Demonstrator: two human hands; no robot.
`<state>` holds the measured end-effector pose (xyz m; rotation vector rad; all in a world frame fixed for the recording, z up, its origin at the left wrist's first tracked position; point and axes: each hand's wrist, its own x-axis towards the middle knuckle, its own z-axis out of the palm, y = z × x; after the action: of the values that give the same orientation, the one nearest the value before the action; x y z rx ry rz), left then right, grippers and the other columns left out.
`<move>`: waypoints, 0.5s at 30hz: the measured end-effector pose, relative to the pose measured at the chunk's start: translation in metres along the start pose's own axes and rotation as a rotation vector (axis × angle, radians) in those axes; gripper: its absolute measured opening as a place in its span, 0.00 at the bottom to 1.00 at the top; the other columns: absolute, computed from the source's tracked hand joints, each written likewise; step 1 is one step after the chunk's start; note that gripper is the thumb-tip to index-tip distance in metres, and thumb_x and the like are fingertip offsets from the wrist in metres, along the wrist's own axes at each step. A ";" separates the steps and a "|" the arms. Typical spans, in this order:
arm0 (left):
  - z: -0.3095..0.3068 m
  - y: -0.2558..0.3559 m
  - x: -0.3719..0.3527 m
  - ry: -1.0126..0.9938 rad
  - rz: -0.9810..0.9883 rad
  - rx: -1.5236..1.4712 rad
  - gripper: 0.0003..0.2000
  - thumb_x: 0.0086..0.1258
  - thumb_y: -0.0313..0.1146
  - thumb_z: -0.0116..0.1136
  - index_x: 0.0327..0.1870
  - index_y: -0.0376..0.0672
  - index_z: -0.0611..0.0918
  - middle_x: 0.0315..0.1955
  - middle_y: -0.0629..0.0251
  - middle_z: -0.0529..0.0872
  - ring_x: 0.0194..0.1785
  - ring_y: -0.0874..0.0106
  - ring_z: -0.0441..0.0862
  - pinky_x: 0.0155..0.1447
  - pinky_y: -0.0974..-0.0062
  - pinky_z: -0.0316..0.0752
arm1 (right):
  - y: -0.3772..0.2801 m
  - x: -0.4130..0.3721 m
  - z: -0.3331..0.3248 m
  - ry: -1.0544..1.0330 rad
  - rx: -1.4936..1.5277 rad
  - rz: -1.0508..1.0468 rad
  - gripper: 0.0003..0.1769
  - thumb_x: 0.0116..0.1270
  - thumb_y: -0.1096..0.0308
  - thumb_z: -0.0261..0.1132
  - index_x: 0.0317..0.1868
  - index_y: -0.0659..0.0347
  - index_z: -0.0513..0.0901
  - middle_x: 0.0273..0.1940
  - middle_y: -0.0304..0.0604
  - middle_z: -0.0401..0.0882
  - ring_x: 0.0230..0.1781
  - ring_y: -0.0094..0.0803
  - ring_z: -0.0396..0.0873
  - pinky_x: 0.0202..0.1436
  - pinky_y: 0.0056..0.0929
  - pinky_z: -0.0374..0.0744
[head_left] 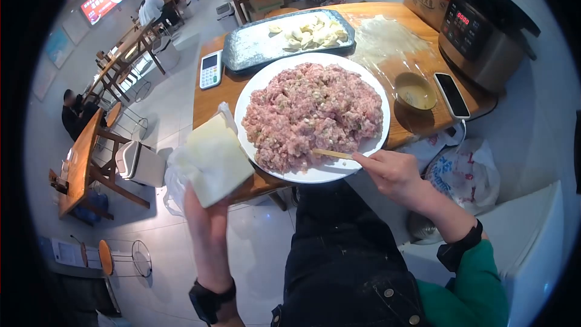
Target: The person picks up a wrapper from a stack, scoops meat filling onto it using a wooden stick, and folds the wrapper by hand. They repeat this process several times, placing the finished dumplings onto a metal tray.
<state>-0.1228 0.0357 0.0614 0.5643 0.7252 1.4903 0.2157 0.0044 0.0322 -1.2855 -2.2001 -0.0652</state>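
My left hand supports a thick stack of pale wonton wrappers from below, its fingers mostly hidden under the stack. Clear plastic hangs beside the wrappers. In my right hand I pinch a flat wooden stick, whose tip touches the near edge of the minced meat filling. Pink and flecked with green, that filling is heaped on a large white plate at the table's front edge.
Behind the plate, a floured tray carries several folded wontons. A card terminal lies left; plastic sheeting, a small bowl, a phone and a cooker are right. People sit at tables farther back.
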 end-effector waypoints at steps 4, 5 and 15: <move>-0.020 -0.038 -0.022 -0.010 -0.115 -0.190 0.18 0.74 0.37 0.38 0.59 0.38 0.67 0.54 0.58 0.75 0.56 0.65 0.76 0.58 0.66 0.74 | -0.006 0.000 0.004 -0.110 -0.056 0.011 0.18 0.54 0.73 0.61 0.48 0.54 0.79 0.22 0.38 0.74 0.22 0.35 0.77 0.22 0.33 0.74; -0.022 -0.043 -0.025 -0.074 -0.134 -0.290 0.18 0.75 0.39 0.37 0.59 0.38 0.67 0.55 0.59 0.75 0.56 0.65 0.75 0.58 0.66 0.74 | -0.007 -0.001 0.005 -0.140 -0.059 0.010 0.18 0.55 0.72 0.61 0.48 0.54 0.78 0.22 0.38 0.74 0.22 0.35 0.77 0.22 0.33 0.73; -0.038 -0.077 -0.047 0.043 -0.346 -0.296 0.18 0.72 0.35 0.44 0.60 0.41 0.67 0.55 0.60 0.75 0.58 0.65 0.74 0.62 0.62 0.69 | -0.008 0.014 0.002 -0.076 -0.070 -0.079 0.21 0.51 0.75 0.61 0.48 0.55 0.78 0.22 0.40 0.73 0.22 0.37 0.77 0.22 0.35 0.73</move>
<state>-0.0956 -0.0168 -0.0167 0.1704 0.5868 1.2573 0.2033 0.0115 0.0396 -1.2569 -2.3319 -0.1273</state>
